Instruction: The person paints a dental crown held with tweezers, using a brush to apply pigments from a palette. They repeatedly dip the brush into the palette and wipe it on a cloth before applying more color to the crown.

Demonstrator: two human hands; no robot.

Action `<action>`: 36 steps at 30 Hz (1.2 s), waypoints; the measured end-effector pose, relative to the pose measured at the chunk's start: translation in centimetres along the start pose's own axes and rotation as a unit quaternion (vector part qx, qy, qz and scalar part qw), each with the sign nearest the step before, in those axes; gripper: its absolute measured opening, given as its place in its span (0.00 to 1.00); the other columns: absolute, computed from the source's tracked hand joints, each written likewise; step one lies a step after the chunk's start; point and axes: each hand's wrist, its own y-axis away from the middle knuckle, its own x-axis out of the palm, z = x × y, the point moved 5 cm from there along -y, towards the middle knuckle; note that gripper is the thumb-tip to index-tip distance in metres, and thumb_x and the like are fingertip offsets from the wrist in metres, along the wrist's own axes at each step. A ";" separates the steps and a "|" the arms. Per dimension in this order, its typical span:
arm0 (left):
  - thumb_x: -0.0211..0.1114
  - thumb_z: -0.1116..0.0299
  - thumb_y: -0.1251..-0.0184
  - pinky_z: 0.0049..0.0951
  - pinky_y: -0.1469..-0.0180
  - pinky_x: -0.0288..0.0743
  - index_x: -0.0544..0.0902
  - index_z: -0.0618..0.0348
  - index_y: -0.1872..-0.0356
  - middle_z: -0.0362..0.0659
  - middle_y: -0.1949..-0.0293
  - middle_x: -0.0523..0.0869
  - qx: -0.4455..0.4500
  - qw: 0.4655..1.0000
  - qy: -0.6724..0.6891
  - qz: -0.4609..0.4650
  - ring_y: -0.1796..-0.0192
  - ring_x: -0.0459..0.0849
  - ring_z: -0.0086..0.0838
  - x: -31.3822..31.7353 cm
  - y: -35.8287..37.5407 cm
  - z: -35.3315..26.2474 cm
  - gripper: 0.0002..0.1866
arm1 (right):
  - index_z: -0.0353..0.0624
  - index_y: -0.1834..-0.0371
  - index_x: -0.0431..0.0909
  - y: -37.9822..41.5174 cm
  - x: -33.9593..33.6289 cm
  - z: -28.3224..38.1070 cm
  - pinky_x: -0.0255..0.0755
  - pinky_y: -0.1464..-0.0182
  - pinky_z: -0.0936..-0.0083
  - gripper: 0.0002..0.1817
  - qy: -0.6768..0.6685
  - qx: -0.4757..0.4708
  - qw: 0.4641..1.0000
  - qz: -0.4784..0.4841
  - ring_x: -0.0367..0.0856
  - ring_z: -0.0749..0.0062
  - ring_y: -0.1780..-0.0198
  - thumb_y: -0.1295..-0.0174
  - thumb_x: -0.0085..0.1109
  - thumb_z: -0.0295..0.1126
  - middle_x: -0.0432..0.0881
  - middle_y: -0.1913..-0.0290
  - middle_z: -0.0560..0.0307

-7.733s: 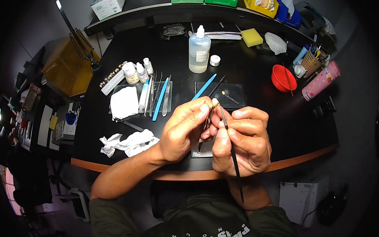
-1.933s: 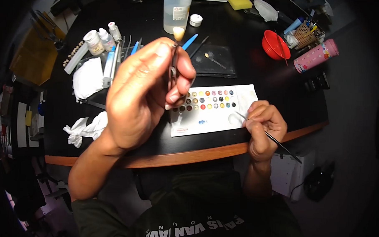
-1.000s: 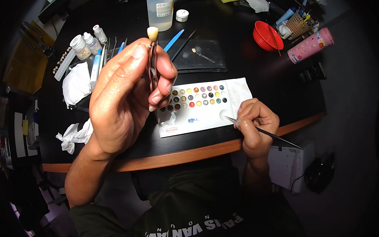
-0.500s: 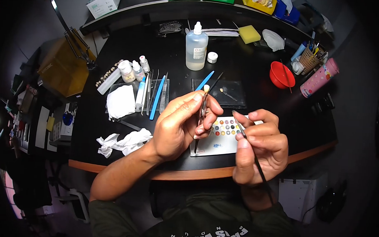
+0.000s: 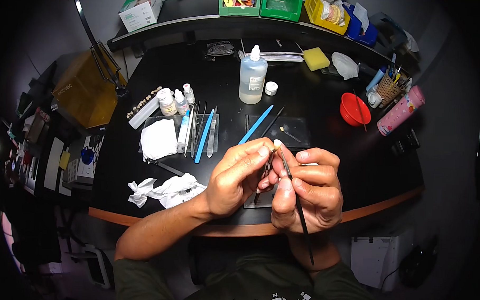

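Black desk (image 5: pixel 315 107) with a wood front edge, a curved shelf behind carrying green and yellow bins (image 5: pixel 279 4).

Left hand (image 5: pixel 233 179): closed around tweezers (image 5: pixel 264 174), thumb and forefinger pinching the shanks. Tweezer tips point up and away and grip a small cream tooth (image 5: pixel 276 144). Tooth sits above the desk, in front of the chest, between both hands.

Right hand (image 5: pixel 307 192): closed in a pen grip on a thin black brush (image 5: pixel 296 199). Brush tip meets the tooth; the handle runs back down toward the body. The two hands touch at the fingers.

Under the hands: a white palette (image 5: pixel 259 201), mostly hidden, only a corner showing.

Left of the hands: crumpled tissue (image 5: pixel 167 190), a folded white cloth (image 5: pixel 158 138), a clear tray of tools (image 5: pixel 198 128), small vials (image 5: pixel 174 97).

Behind the hands: blue tool (image 5: pixel 255 124), dark pad (image 5: pixel 299 128), tall clear bottle (image 5: pixel 252 75), small white jar (image 5: pixel 271 88), yellow sponge (image 5: pixel 317 59).

Far right: red bowl (image 5: pixel 355 108), pink bottle (image 5: pixel 401 110), basket of pens (image 5: pixel 388 86).
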 end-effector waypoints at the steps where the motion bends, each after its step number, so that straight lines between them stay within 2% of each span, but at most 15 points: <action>1: 0.46 0.58 0.13 0.22 0.58 0.71 0.80 0.70 0.44 0.43 0.62 0.84 0.000 1.000 -0.006 -0.002 0.63 0.77 0.19 0.1 0.0 0.0 0.22 | 0.41 0.55 0.75 0.1 0.0 0.0 0.94 0.48 0.62 0.14 -0.002 0.001 1.000 -0.001 0.86 0.56 0.47 0.38 0.72 0.20 0.82 0.58 0.53; 3: 0.47 0.58 0.13 0.22 0.58 0.71 0.80 0.69 0.44 0.43 0.62 0.84 -0.001 1.000 -0.017 -0.006 0.63 0.77 0.19 0.3 0.0 -0.1 0.22 | 0.41 0.56 0.75 0.1 -0.1 0.0 0.94 0.49 0.62 0.14 0.000 0.001 1.000 -0.003 0.86 0.56 0.48 0.38 0.72 0.20 0.82 0.59 0.53; 10: 0.46 0.58 0.13 0.25 0.50 0.78 0.79 0.70 0.43 0.47 0.58 0.86 0.001 1.000 -0.018 -0.008 0.56 0.85 0.24 -0.2 0.1 0.3 0.22 | 0.41 0.57 0.76 0.0 -0.1 0.2 0.94 0.50 0.63 0.14 0.013 0.001 1.000 0.001 0.86 0.55 0.48 0.38 0.72 0.20 0.82 0.59 0.53; 13: 0.46 0.58 0.13 0.25 0.50 0.78 0.79 0.70 0.43 0.47 0.58 0.86 -0.003 1.000 -0.014 0.007 0.56 0.85 0.24 -0.2 0.2 0.1 0.22 | 0.41 0.57 0.76 0.1 -0.2 0.1 0.94 0.50 0.64 0.14 0.006 0.005 1.000 -0.002 0.86 0.55 0.48 0.38 0.72 0.20 0.82 0.59 0.53; 16: 0.46 0.58 0.13 0.23 0.54 0.75 0.79 0.70 0.44 0.46 0.59 0.86 -0.003 1.000 -0.024 -0.015 0.59 0.82 0.21 0.0 0.1 0.2 0.22 | 0.41 0.57 0.76 0.2 -0.2 0.1 0.94 0.50 0.64 0.13 0.004 0.006 1.000 -0.004 0.86 0.55 0.48 0.38 0.72 0.20 0.82 0.58 0.53; 22: 0.47 0.58 0.13 0.22 0.58 0.70 0.80 0.70 0.44 0.45 0.59 0.85 0.010 1.000 -0.018 0.004 0.62 0.78 0.20 0.1 0.0 0.0 0.22 | 0.41 0.57 0.75 0.1 -0.1 0.2 0.93 0.50 0.64 0.13 0.005 0.004 1.000 0.000 0.86 0.55 0.48 0.38 0.72 0.20 0.81 0.59 0.53; 28: 0.47 0.58 0.13 0.23 0.57 0.71 0.80 0.70 0.44 0.45 0.58 0.85 0.009 1.000 -0.018 -0.002 0.61 0.79 0.20 0.0 0.0 0.2 0.22 | 0.41 0.57 0.75 0.2 -0.1 0.1 0.94 0.50 0.63 0.13 0.001 0.003 1.000 -0.007 0.85 0.55 0.48 0.38 0.72 0.19 0.81 0.59 0.53; 31: 0.48 0.60 0.11 0.21 0.58 0.69 0.80 0.65 0.49 0.40 0.60 0.82 0.010 1.000 0.008 0.012 0.60 0.76 0.18 0.5 -0.1 -0.1 0.18 | 0.40 0.57 0.75 0.1 0.0 0.3 0.95 0.50 0.63 0.13 -0.002 0.004 1.000 -0.002 0.85 0.55 0.48 0.38 0.71 0.18 0.81 0.59 0.52; 36: 0.49 0.60 0.12 0.21 0.58 0.69 0.81 0.65 0.50 0.40 0.60 0.82 0.017 1.000 0.008 -0.008 0.60 0.76 0.18 0.5 -0.1 0.0 0.18 | 0.39 0.58 0.76 -0.1 0.0 0.5 0.95 0.48 0.63 0.13 0.006 0.003 1.000 0.012 0.85 0.54 0.47 0.39 0.71 0.18 0.81 0.59 0.51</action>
